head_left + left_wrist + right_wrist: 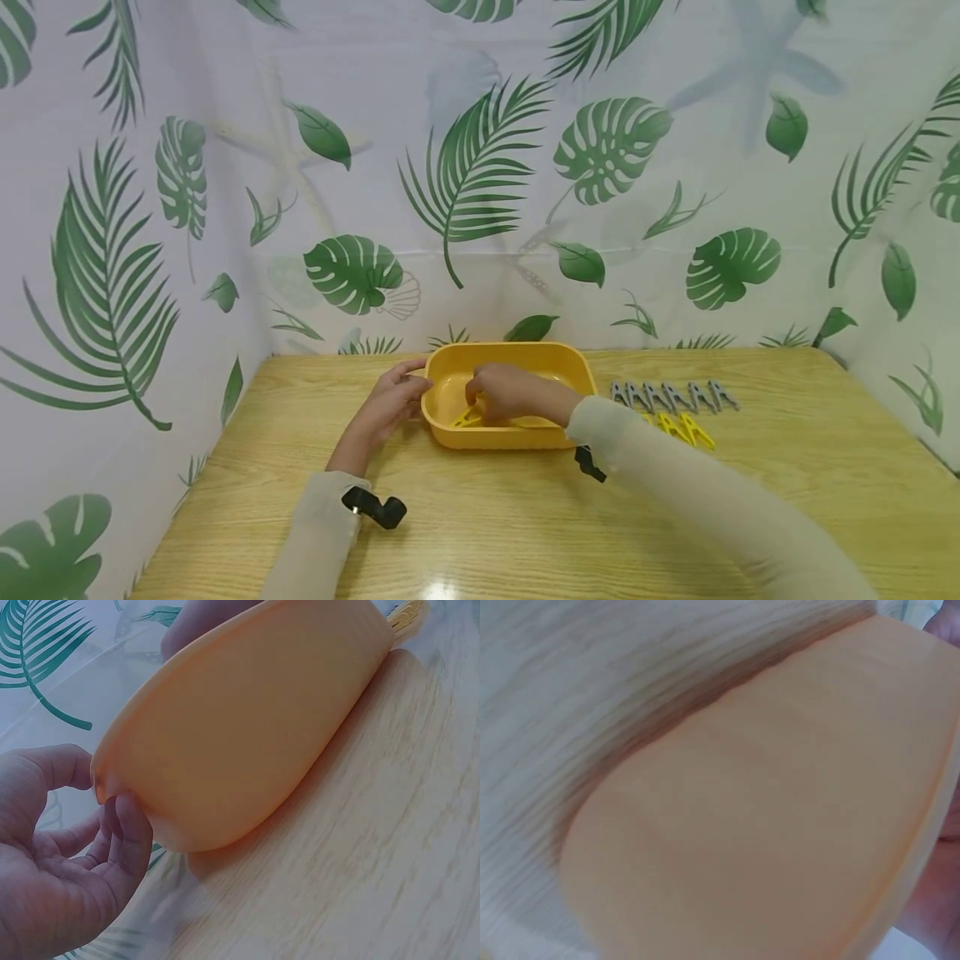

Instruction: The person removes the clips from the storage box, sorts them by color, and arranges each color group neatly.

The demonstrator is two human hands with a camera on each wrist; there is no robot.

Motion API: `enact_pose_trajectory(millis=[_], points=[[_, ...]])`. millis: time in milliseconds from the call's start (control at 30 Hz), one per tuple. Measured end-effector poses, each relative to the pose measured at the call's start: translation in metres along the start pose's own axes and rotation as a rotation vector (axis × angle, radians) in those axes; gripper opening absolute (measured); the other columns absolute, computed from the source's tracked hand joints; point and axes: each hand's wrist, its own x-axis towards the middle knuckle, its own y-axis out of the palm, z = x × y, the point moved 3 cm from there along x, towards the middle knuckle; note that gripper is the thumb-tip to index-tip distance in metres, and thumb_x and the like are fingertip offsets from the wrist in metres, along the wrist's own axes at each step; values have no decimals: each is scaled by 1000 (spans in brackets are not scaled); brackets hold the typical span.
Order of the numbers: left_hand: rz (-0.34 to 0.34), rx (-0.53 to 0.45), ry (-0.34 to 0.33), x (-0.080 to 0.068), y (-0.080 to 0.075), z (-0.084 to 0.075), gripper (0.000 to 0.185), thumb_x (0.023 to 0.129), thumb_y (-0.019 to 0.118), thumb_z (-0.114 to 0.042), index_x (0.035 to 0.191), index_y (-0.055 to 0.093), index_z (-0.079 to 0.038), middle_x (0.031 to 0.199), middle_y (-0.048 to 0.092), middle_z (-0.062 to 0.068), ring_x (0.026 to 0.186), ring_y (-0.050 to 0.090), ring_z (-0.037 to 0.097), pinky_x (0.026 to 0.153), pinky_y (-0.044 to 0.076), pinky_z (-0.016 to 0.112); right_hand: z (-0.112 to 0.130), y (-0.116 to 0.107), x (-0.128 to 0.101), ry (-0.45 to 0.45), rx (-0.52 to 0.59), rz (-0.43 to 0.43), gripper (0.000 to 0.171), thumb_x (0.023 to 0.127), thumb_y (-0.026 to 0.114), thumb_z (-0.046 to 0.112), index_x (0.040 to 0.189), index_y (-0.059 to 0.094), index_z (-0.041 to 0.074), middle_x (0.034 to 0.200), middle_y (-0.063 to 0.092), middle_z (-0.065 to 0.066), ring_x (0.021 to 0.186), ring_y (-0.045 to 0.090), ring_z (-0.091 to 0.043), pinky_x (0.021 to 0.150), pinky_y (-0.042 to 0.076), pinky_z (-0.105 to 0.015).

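A yellow plastic basin [510,438] stands on the table. My left hand [393,400] grips its left rim, thumb and fingers on either side of the edge, as the left wrist view also shows. My right hand [513,392] reaches down inside the basin with bent fingers. A yellow clothespin [467,418] lies right at its fingertips; whether they pinch it is hidden by the hand. In the right wrist view, the basin's outer wall [750,795] fills most of the picture and covers the fingers.
Right of the basin, several grey clothespins [675,397] stand in a row on the wooden table [465,525]. In front of them is a row of yellow clothespins [686,428], partly behind the right sleeve. A leaf-patterned cloth [480,275] hangs behind the table.
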Motion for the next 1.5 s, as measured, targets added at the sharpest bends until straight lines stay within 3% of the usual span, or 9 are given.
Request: enact_pose_trajectory(millis=[233, 367, 500, 667, 833, 1067, 1500], points=[[3, 6, 2, 0, -1, 2, 51, 100, 59, -13, 150, 46, -7, 115, 58, 12, 86, 64, 15, 74, 57, 25, -18, -8, -14, 86, 27, -8, 21, 85, 80, 12, 104, 73, 5, 105, 69, -7, 88, 56, -20, 89, 54, -36], [9, 9, 4, -1, -1, 2, 52, 101, 58, -12, 150, 45, -7, 115, 58, 13, 86, 64, 15, 73, 57, 25, -27, -18, -27, 46, -32, -29, 22, 85, 81, 14, 101, 71, 3, 106, 70, -9, 89, 58, -20, 90, 54, -37], [11, -5, 9, -2, 0, 0, 52, 100, 57, -10, 151, 44, -6, 112, 58, 11, 83, 64, 14, 71, 57, 25, -36, -29, -41, 6, -108, -83, 23, 82, 83, 16, 97, 70, 4, 102, 70, -10, 87, 60, -21, 82, 54, -38], [7, -1, -5, -2, -1, 0, 53, 100, 58, -13, 151, 44, -7, 122, 59, 17, 86, 65, 16, 74, 57, 25, -46, -44, -63, 47, -148, -153, 24, 80, 85, 19, 94, 70, 6, 98, 68, -11, 83, 58, -22, 77, 53, -39], [12, 12, -6, -3, -1, -1, 54, 101, 57, -14, 152, 42, -6, 130, 57, 20, 90, 66, 17, 77, 57, 26, -59, -59, -89, 135, -134, -183, 25, 83, 83, 22, 98, 71, 6, 103, 68, -12, 87, 59, -23, 81, 55, -41], [5, 19, 1, -3, 0, -1, 53, 101, 57, -14, 152, 43, -6, 120, 59, 15, 86, 64, 16, 74, 57, 25, -84, -72, -137, 206, -139, -223, 24, 83, 83, 23, 96, 71, 8, 100, 67, -8, 89, 62, -23, 83, 56, -45], [8, 25, 4, -3, 2, 0, 53, 101, 56, -13, 152, 43, -7, 115, 60, 12, 84, 63, 15, 74, 57, 25, -121, -64, -215, 250, -167, -254, 26, 81, 85, 22, 93, 67, 8, 92, 63, -4, 80, 57, -18, 71, 52, -42]])
